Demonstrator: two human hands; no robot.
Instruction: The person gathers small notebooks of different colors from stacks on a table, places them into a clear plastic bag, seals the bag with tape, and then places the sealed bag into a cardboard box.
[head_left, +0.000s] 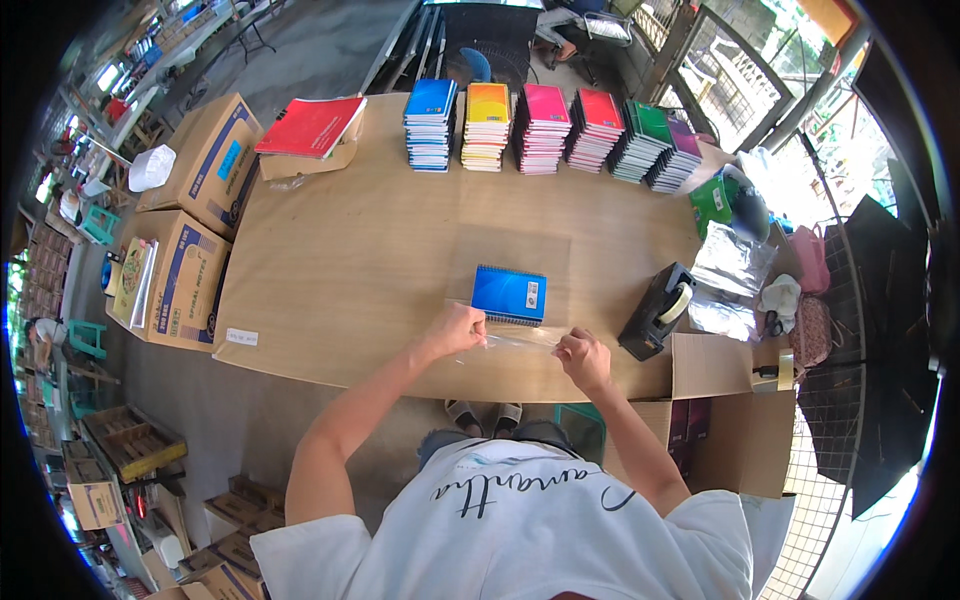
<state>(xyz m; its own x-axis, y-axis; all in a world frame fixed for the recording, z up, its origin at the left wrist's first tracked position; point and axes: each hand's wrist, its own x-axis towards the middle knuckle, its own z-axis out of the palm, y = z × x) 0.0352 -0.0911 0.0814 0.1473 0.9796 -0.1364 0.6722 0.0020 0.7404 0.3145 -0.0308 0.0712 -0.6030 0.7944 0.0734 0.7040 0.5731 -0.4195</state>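
Observation:
A small blue spiral notebook (509,293) lies on the wooden table, its wire binding on the side nearer me. Around and beneath it shows a clear plastic wrapper (555,262), faint against the wood. My left hand (458,330) is closed on the wrapper's near edge, by the notebook's lower left corner. Farther right, my right hand (584,360) pinches the same edge. The film stretches between both hands, just in front of the binding. Whether the notebook sits inside the wrapper or on top of it I cannot tell.
Stacks of blue notebooks (430,125), yellow, pink, red, green and purple ones line the far edge. A black tape dispenser (655,312) stands right of my right hand. Cartons (185,278) flank the table's left side; an open carton (740,440) stands at the lower right.

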